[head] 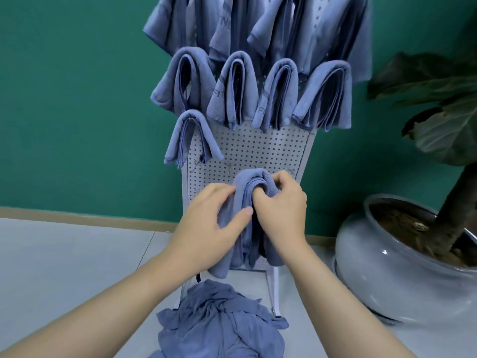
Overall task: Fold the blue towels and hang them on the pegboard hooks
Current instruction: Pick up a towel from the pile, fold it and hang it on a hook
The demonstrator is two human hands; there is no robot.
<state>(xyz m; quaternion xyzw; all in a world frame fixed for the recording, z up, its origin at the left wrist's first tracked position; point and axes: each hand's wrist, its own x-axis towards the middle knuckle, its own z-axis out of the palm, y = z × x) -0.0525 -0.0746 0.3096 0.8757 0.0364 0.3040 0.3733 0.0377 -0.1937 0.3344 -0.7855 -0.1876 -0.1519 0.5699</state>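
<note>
Both hands [206,223] [280,202] pinch folded towel [247,241] at pegboard [247,148]; unfolded pile [222,319] below (potted plant [402,254] right).

Blue towels [246,104], white dotted pegboard [247,148], green wall [77,99].

**Lighting and Picture Quality**

We see soft, even light with no hard shadows. It seems to come from above and in front: the forearms and the floor [64,254] are bright, and the wall [77,99] is evenly lit. The pot [382,270] carries small glare spots on its glazed side. The plant [433,104] at the right edge is dim and smeared. We note wide-angle distortion: the pegboard [247,151] flares toward the top and the skirting line bends. Overall sharpness is moderate; fine towel texture is soft, as if compressed.
</note>
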